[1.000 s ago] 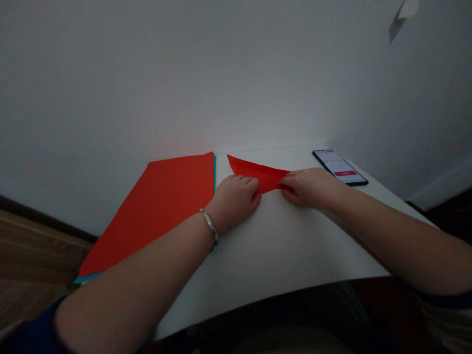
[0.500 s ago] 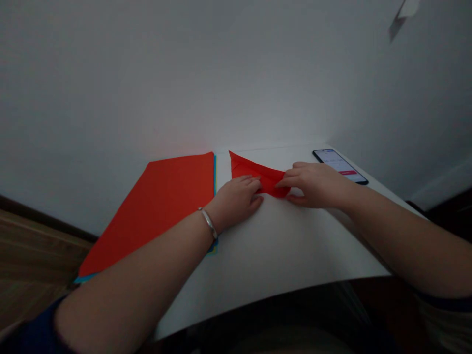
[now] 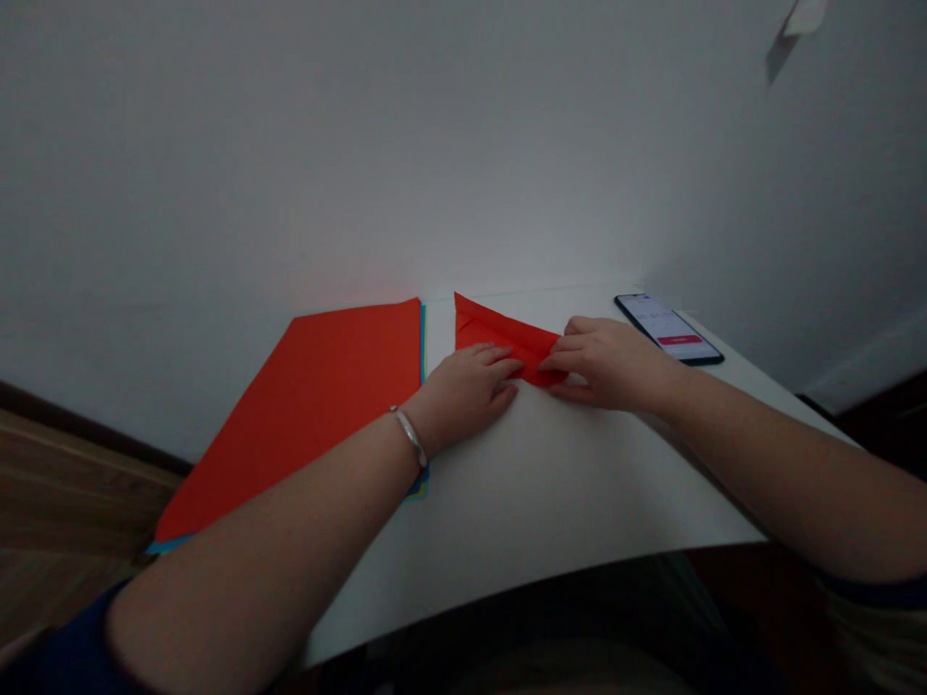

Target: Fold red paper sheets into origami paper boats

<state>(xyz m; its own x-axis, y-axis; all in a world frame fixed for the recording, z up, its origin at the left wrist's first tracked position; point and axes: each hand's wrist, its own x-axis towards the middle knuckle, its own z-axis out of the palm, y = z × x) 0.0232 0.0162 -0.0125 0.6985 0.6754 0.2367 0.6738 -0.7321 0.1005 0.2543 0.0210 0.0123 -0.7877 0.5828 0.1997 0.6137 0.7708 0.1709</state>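
Observation:
A folded piece of red paper (image 3: 503,328) lies on the white table, its far left corner pointing up toward the wall. My left hand (image 3: 474,386), with a silver bangle at the wrist, rests over the paper's near left part, fingers stretched out flat on it. At the paper's right end, my right hand (image 3: 601,365) pinches the edge between thumb and fingers. Part of the paper's near edge is hidden beneath both hands.
Left of my hands lies a stack of large coloured sheets (image 3: 311,386), red on top with blue and yellow edges below. A phone (image 3: 666,328) with a lit screen lies at the right. The white table (image 3: 543,512) meets a wall (image 3: 463,145) at its back.
My right hand has shifted slightly left with the paper's right end, which now sits flatter. The left fingers have reached a little further right across the paper.

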